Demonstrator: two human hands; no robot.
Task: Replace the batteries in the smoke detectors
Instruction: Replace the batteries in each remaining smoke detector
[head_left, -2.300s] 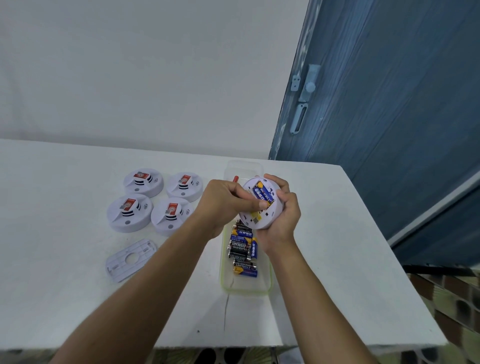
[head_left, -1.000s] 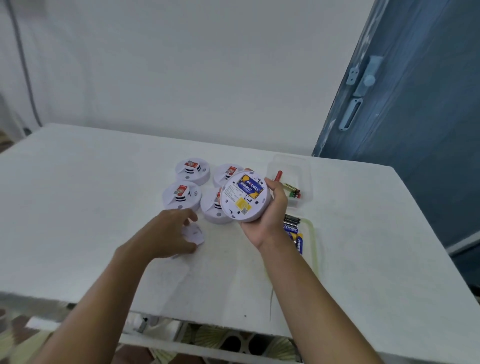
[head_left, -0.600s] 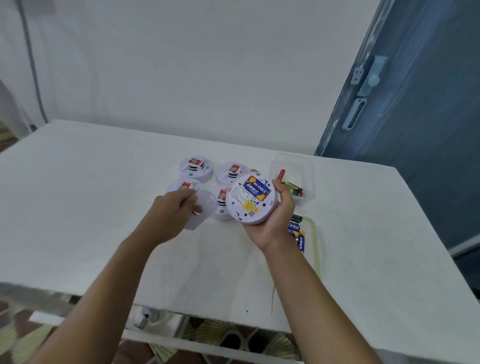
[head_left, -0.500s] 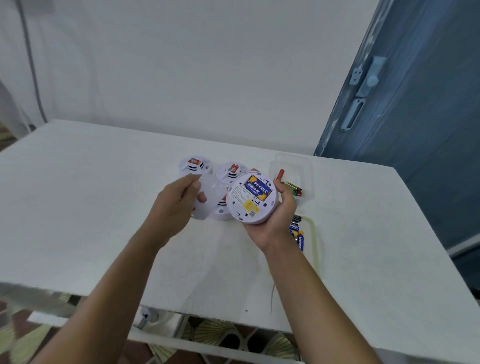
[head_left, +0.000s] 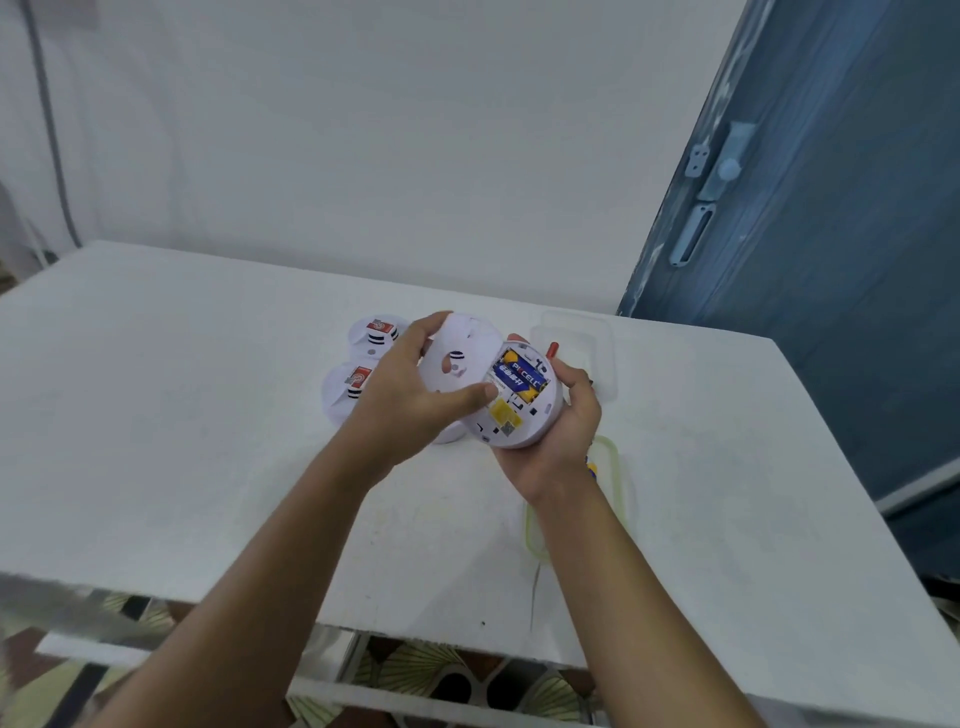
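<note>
Cover refit on battery-loaded smoke detector (head_left: 519, 410) — plate (head_left: 457, 358) pinched in fingers of left hand (head_left: 410, 400), body gripped in right hand (head_left: 563, 447) — alignment likely next.

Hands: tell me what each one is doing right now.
Left hand: holds the back plate.
Right hand: holds the open smoke detector, batteries showing.

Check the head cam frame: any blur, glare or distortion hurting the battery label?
Head view: light is soft and even, with no glare. The battery label in the smoke detector reads, though slightly soft. The table is smeared along its near edge at lower left. The door edge leans and bows slightly, which is wide-angle distortion.
</note>
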